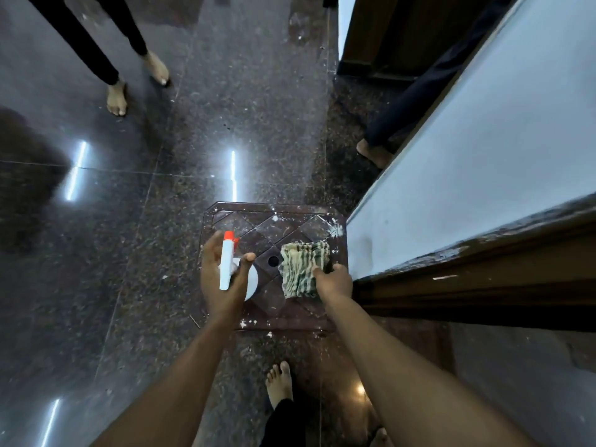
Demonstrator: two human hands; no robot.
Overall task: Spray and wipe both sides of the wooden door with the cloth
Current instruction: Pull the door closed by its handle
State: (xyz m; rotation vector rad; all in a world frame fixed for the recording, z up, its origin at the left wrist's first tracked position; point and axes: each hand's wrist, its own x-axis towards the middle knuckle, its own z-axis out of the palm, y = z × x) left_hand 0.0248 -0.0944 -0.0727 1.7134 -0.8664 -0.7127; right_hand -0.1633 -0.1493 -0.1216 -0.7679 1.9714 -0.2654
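Observation:
A white spray bottle (226,264) with a red nozzle stands on a dark brown plastic stool (290,221). My left hand (222,285) is wrapped around the bottle's neck. A folded green-and-white striped cloth (301,269) lies on the right half of the stool, and my right hand (333,280) pinches its near right edge. The wooden door frame (483,279) runs along the right, just beside my right hand. More dark wood (387,37) stands at the top right.
Polished dark granite floor (161,188) with light glare. A white wall (483,150) rises on the right. One person's bare feet (116,98) stand at top left, another person's foot (375,153) by the wall. My own foot (280,382) is below the stool.

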